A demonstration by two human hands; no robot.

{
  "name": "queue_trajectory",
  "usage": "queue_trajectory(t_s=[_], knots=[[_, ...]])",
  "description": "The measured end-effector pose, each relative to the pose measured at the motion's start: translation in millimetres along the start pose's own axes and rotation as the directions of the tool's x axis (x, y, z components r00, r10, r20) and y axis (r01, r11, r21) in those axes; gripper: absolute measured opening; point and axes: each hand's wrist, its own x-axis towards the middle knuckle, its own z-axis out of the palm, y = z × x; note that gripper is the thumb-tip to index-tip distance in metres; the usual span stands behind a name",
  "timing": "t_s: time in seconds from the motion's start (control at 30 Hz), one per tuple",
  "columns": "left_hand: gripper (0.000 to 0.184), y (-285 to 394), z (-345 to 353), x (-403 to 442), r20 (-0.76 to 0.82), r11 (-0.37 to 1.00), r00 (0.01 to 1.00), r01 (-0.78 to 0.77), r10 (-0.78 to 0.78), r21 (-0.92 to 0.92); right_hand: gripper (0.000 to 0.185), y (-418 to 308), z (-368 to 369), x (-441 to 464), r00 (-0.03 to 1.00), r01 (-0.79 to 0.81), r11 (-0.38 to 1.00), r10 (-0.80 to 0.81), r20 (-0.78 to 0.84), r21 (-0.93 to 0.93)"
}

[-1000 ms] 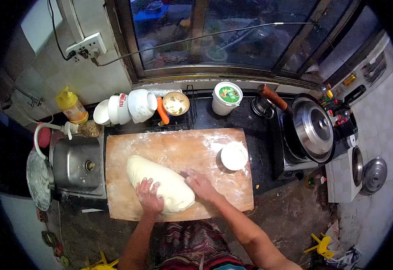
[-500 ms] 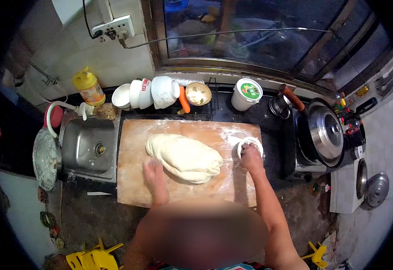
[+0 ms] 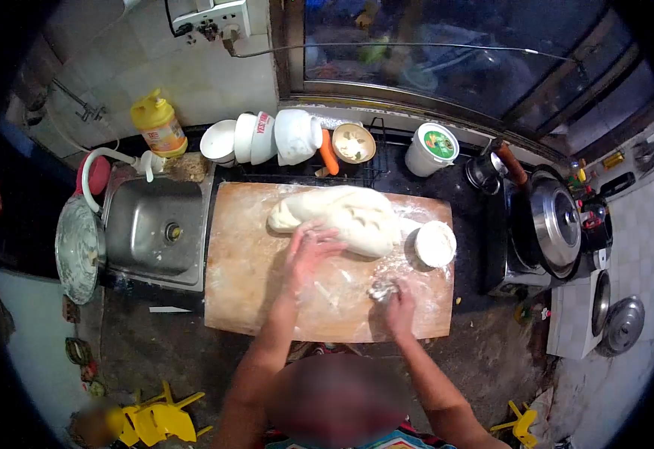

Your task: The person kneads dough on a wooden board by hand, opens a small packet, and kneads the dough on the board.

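Observation:
A large lump of pale dough [image 3: 353, 213] lies toward the back of a floured wooden board [image 3: 256, 299], with dents in its top. My left hand [image 3: 314, 248] is at the near side of the dough, fingers apart and seeming to touch it. Low over the board's right half, my right hand [image 3: 399, 305] has its fingers closed on some white flour [image 3: 381, 290], part of which shows beside the fingertips. A white bowl of flour [image 3: 435, 244] stands at the board's right edge, behind my right hand.
Left of the board is a steel sink [image 3: 154, 224]. Stacked bowls [image 3: 263, 138], an orange-handled tool [image 3: 329, 153] and a white tub [image 3: 432, 150] line the back. A lidded pan [image 3: 555, 217] sits on the stove at right.
My right hand has left the flour bowl and come nearer over the board. My left hand has moved to the dough, which now lies farther back. The camera view has shifted.

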Motion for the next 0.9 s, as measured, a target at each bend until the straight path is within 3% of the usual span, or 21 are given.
queue_trajectory(t_s=[0.03, 0.1, 0.13, 0.17, 0.2, 0.23, 0.27, 0.33, 0.37, 0.47, 0.5, 0.57, 0.63, 0.7, 0.73, 0.87, 0.9], knots=[[0.043, 9.3, -16.4, -3.4, -0.005, 0.994, 0.999, -0.044, 0.045, 0.103, 0.037, -6.2, 15.1, -1.7, 0.996, 0.016, 1.000, -0.015, 0.086, -0.007], [0.040, -10.3, -79.9, -23.2, -0.187, 0.964, 0.981, 0.090, -0.044, 0.248, 0.044, -27.4, 60.7, -2.9, 0.992, 0.106, 0.932, -0.077, 0.097, -0.347], [0.039, -24.0, -115.9, -36.8, -0.306, 0.957, 0.948, 0.165, -0.088, 0.237, 0.048, -41.3, 87.2, -5.3, 0.990, 0.138, 0.855, -0.099, 0.103, -0.499], [0.039, -33.8, -139.9, -52.4, -0.421, 0.948, 0.898, 0.237, -0.130, 0.213, 0.057, -61.2, 111.9, 0.3, 0.964, 0.169, 0.883, -0.055, 0.261, -0.438], [0.038, -28.6, -139.9, -71.1, -0.441, 0.921, 0.896, 0.215, -0.053, 0.326, 0.066, -79.6, 133.3, 4.5, 0.910, 0.192, 0.907, -0.020, 0.414, -0.376], [0.037, -22.9, -137.8, -86.1, -0.451, 0.881, 0.892, 0.195, 0.023, 0.432, 0.067, -76.9, 167.2, 3.5, 0.881, 0.351, 0.861, -0.171, 0.441, -0.368], [0.031, -27.0, -145.2, -93.4, -0.479, 0.918, 0.876, 0.232, -0.054, 0.323, 0.068, -71.6, 193.3, 4.1, 0.826, 0.503, 0.788, -0.316, 0.466, -0.356], [0.022, -30.2, -160.2, -96.3, -0.505, 0.952, 0.837, 0.293, -0.209, 0.091, 0.066, -74.5, 201.9, -10.2, 0.570, 0.660, 0.738, -0.369, 0.735, -0.141], [0.022, -33.1, -166.6, -92.6, -0.469, 0.925, 0.877, 0.258, -0.103, 0.280, 0.066, -73.9, 201.6, -20.1, 0.410, 0.703, 0.711, -0.382, 0.828, -0.019], [0.025, -12.7, -138.5, -46.5, -0.254, 0.700, 0.961, 0.103, 0.114, 0.706, 0.061, -62.1, 139.4, -34.9, 0.192, 0.843, 0.527, -0.477, 0.858, 0.104], [0.028, 5.2, -107.7, -22.7, -0.178, 0.608, 0.974, 0.057, 0.140, 0.792, 0.059, -65.1, 113.7, -29.2, 0.271, 0.828, 0.561, -0.382, 0.884, -0.011], [0.032, 17.0, -58.3, 31.0, 0.095, 0.481, 0.943, -0.248, 0.319, 0.841, 0.054, -73.4, 63.0, -22.3, 0.421, 0.766, 0.596, -0.182, 0.889, -0.241], [0.039, 24.3, -12.6, 78.1, 0.253, 0.219, 0.923, -0.322, 0.291, 0.921, 0.052, -78.5, 30.4, -13.3, 0.623, 0.581, 0.764, -0.195, 0.757, -0.281], [0.044, -14.7, -5.3, 111.4, 0.298, 0.044, 0.911, -0.323, 0.285, 0.945, 0.050, -73.1, 9.2, -2.4, 0.772, 0.457, 0.854, -0.243, 0.587, -0.248], [0.047, -19.4, 1.6, 119.0, 0.319, -0.049, 0.905, -0.318, 0.283, 0.947, 0.050, -67.5, 2.2, 4.5, 0.821, 0.442, 0.871, -0.296, 0.488, -0.215], [0.053, -28.4, 1.2, 49.6, 0.314, -0.120, 0.941, -0.300, 0.123, 0.946, 0.048, -60.8, -4.4, 44.2, 0.917, 0.391, 0.920, -0.388, 0.097, -0.019], [0.052, -37.3, -5.7, 17.9, 0.352, -0.177, 0.925, -0.327, 0.141, 0.928, 0.049, -71.2, -0.9, 57.8, 0.911, 0.409, 0.912, -0.407, 0.062, -0.036]])
